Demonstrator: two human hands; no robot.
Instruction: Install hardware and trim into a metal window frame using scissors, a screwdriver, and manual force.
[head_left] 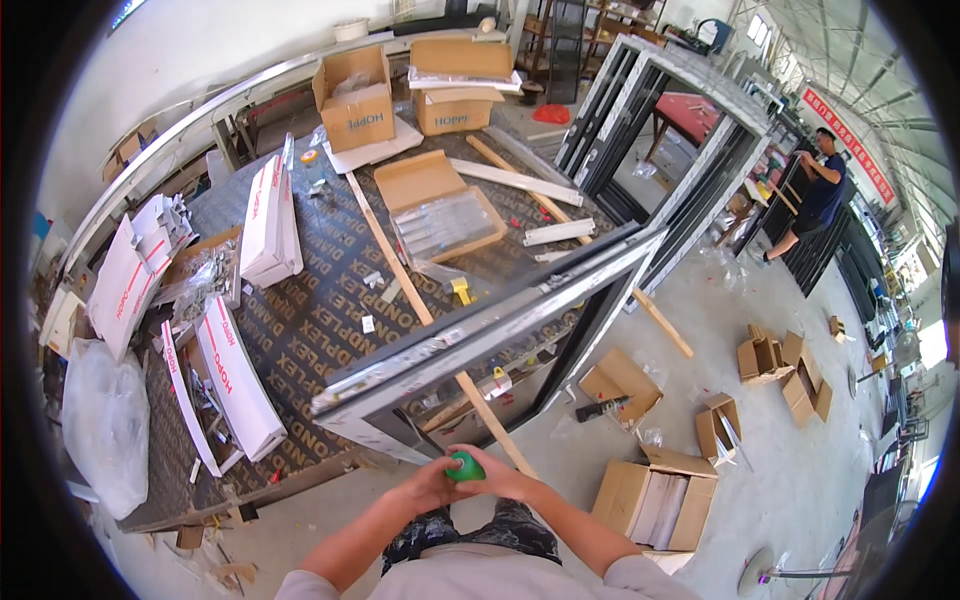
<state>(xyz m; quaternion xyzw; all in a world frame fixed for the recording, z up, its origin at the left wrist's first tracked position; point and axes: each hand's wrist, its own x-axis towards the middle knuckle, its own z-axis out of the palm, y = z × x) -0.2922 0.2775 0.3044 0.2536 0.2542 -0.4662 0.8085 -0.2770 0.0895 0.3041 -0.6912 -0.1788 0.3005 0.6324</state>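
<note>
Close to my body, in the lower middle of the view, my left hand (428,485) and my right hand (503,482) come together around a small green rounded object (466,466) with a pale spot on its top. Fingers of both hands are closed on it, and its exact kind cannot be made out. Just beyond my hands stands a dark window sash (480,340) with white protective film, tilted over wooden strips (492,422). Neither hand touches the sash, as far as shows.
A dark-topped workbench (330,300) at left carries white boxes (240,375), hardware pieces and an open flat carton (440,215). A larger frame (680,150) stands beyond the sash. Cartons (655,505) and a black power tool (602,408) are at right. Another person (822,185) works far right.
</note>
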